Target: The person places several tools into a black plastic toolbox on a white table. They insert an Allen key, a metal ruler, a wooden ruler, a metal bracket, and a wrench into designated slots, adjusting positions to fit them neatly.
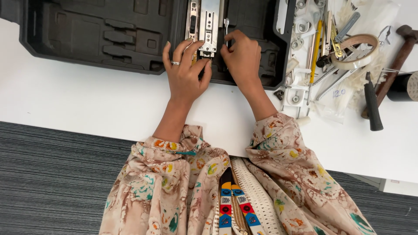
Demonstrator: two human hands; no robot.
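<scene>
Your left hand [186,74] and right hand [241,56] flank the long, flat silver metal slide rail [208,26], which lies in the open black moulded-plastic tool case [109,35] at the far edge of the white surface [87,100]. Your left fingers pinch the rail's near end; your right fingertips curl against its right side. Toward the surface's far right corner sit a wooden-handled hammer [398,56] and a roll of tan tape [359,50].

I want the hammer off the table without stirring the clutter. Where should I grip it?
Grip the hammer by the bare lower handle, coming from the right. Its head points up and away, and the parts pile crowds its left side, so the right stays free.
</scene>
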